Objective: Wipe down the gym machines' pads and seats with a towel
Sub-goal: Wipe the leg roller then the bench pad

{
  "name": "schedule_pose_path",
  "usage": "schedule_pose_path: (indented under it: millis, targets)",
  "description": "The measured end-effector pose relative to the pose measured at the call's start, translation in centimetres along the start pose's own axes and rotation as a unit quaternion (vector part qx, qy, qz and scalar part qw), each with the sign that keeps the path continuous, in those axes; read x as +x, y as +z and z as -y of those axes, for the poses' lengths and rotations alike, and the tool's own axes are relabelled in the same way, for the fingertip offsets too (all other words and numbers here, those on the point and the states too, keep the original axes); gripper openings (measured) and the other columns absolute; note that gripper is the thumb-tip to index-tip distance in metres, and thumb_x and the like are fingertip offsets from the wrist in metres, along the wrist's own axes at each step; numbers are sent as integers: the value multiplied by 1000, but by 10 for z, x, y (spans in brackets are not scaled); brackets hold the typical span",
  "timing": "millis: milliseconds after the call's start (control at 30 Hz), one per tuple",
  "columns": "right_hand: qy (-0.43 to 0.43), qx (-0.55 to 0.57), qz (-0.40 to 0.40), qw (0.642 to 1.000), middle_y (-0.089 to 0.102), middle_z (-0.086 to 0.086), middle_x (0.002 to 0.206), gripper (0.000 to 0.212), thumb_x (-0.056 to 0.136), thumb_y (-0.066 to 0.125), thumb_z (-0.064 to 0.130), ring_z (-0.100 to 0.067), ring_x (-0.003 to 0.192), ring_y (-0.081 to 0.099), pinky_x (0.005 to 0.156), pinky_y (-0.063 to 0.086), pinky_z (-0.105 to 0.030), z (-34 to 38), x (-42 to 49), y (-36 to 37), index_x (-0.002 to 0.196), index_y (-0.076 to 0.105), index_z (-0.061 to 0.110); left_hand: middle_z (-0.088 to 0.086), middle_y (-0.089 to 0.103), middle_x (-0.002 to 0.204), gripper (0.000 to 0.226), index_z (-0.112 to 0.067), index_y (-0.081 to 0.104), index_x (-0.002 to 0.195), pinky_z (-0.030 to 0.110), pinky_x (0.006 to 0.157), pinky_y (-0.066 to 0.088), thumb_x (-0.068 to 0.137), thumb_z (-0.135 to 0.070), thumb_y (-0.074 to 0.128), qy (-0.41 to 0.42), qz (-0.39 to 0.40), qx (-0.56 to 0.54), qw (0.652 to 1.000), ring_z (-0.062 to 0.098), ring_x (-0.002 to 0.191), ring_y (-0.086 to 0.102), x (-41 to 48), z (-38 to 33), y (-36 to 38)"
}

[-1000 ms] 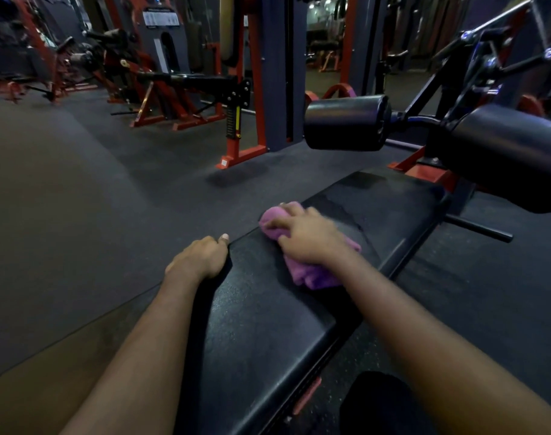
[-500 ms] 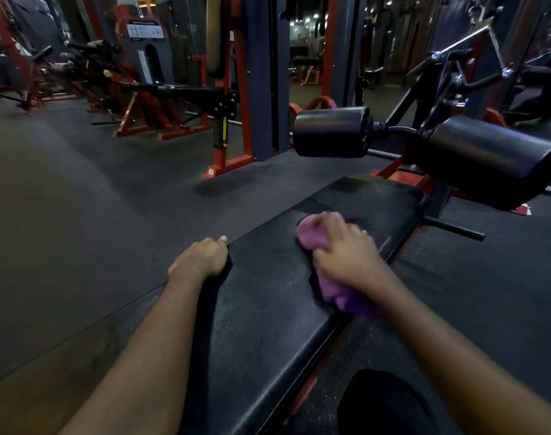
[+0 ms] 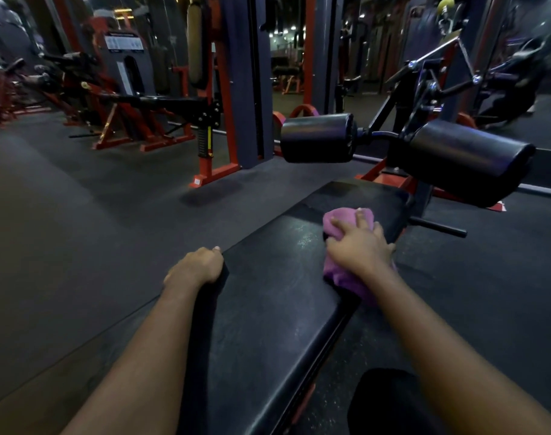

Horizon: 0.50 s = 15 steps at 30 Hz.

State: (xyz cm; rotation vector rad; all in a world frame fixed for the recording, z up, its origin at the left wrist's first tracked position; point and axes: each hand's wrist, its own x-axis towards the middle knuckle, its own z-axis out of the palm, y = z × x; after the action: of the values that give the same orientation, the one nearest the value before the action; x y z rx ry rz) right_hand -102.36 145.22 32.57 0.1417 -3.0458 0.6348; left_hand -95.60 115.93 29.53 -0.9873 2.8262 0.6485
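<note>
1. Risk, missed coverage: the purple towel point(image 3: 346, 218) is bunched, so only a small patch meets the long pad point(image 3: 268, 309). Strokes spaced too widely would probably leave unwiped strips, most likely along the left edge and at the far end.
2. Risk, towel loss: the towel's near end lies at the right edge of the pad under the wrist. A stroke running further right could drag it over that edge and out from under the palm.
3. Risk, collision: the left roller pad point(image 3: 316, 138) and right roller pad point(image 3: 465, 158) stand just beyond the far end. A long forward push could carry the knuckles into them or into their frame.
4. Right hand point(image 3: 359, 246): fingers spread and nearly straight, laid across the towel, palm pressing it down on the pad. It is not wrapped round the towel.
5. Left hand point(image 3: 194, 266): fingers curled over the left edge of the pad, gripping it as a brace.
6. Towel position: on the pad's top surface, in the far half, close to the right edge
</note>
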Motion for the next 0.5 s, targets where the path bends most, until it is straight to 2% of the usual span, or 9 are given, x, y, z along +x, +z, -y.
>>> schedule_pose_path:
  millis: [100,167,300,367,500]
  targets:
    - [-69,6,-4,998,2,8,171,54,99,45,47,-33,153,13,115,26,-59,-18,-27,12,150,31,58,21,31,160,64,-5,33,153,46,118,29,107,-47,22,-5,15,0,1000,39,144,35,7,-8,-4]
    - [-83,22,-2,996,7,8,170,52,99,44,46,-32,151,18,115,28,-56,-33,-6,5,148,33,60,20,34,158,64,-7,36,152,46,116,31,107,-50,22,1,-1,12,1000,39,142,37,7,-22,-4]
    - [10,59,-9,998,10,4,170,49,98,43,43,-37,147,22,119,26,-54,-45,61,-10,146,40,56,21,40,153,65,-8,43,148,47,112,34,107,-53,18,34,-26,32,999,39,137,43,7,-60,5]
    - [29,44,-18,998,10,1,170,51,97,44,40,-39,147,22,119,24,-56,-40,71,-9,147,42,51,21,41,152,66,-8,44,147,47,111,34,106,-53,17,37,-35,31,998,40,136,43,11,-76,9]
    - [-76,10,-49,996,16,1,169,52,97,45,41,-37,146,26,119,25,-52,-47,43,8,148,43,50,22,43,151,68,-9,45,146,48,110,34,106,-55,16,31,-40,27,998,40,136,44,26,-101,12]
